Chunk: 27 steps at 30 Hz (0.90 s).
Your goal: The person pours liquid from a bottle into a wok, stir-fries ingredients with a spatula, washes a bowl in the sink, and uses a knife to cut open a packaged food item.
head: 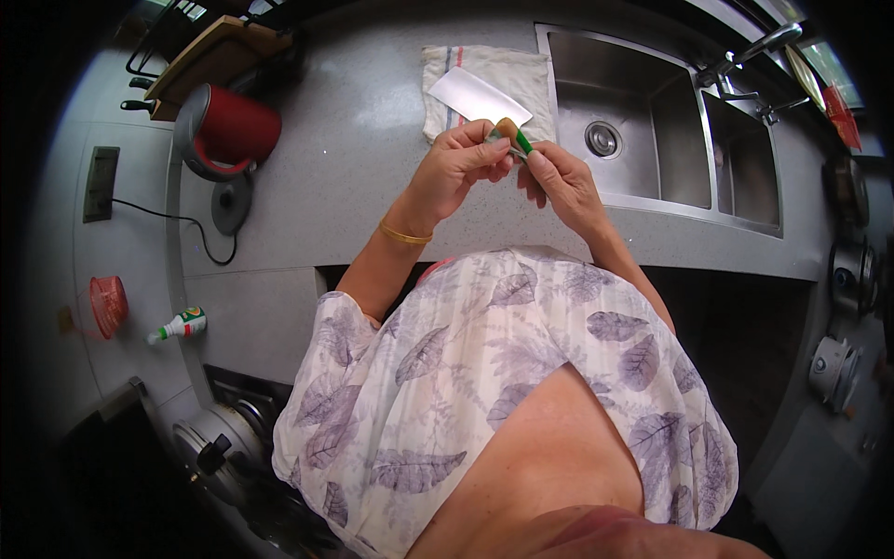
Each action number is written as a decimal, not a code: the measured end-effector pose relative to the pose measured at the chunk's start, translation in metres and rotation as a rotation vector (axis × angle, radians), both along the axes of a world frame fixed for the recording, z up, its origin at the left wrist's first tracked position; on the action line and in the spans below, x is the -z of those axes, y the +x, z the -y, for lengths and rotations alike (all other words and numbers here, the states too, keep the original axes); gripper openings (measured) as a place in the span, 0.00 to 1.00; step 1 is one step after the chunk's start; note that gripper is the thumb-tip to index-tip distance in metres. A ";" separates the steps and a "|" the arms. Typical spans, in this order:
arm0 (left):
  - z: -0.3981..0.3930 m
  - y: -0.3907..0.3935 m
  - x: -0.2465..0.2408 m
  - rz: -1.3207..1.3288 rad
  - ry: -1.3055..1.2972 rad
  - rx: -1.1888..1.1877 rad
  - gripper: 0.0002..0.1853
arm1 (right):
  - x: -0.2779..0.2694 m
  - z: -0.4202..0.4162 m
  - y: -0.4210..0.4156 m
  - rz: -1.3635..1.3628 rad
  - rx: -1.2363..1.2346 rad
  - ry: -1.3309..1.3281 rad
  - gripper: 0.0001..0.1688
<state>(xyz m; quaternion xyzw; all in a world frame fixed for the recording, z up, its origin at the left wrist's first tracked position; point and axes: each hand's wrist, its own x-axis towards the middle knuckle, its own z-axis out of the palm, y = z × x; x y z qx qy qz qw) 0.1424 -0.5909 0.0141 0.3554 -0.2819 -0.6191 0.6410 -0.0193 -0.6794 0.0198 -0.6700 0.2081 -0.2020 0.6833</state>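
Both my hands meet over the counter at a small item (508,128) with a tan, rounded end and a bright green strip. What it is I cannot tell. My left hand (461,164) pinches its pale edge between thumb and fingertips, and a gold bangle (405,235) circles that wrist. From the other side my right hand (560,175) grips the lower end of the green strip. Just beyond the fingers, the broad blade of a cleaver (478,96) lies across a folded white cloth (517,70) with red and dark stripes. The cleaver's handle is not clearly visible.
A double-basin steel sink (681,205) with a faucet (751,49) adjoins the cloth on the right. On the left stand a red electric kettle (241,126), its base (232,205) and a wooden cutting board (202,52). A pot (227,433) sits on the stove, lower left.
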 end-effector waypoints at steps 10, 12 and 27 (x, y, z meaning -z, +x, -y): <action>-0.010 -0.017 -0.029 0.163 -0.011 -0.140 0.11 | 0.018 -0.006 0.000 0.128 0.123 -0.120 0.19; -0.008 -0.020 -0.029 0.173 -0.033 -0.158 0.11 | 0.015 -0.010 -0.002 0.178 0.116 0.007 0.17; -0.006 -0.051 -0.019 0.224 0.193 -0.212 0.09 | 0.011 -0.009 -0.001 0.279 0.087 0.547 0.16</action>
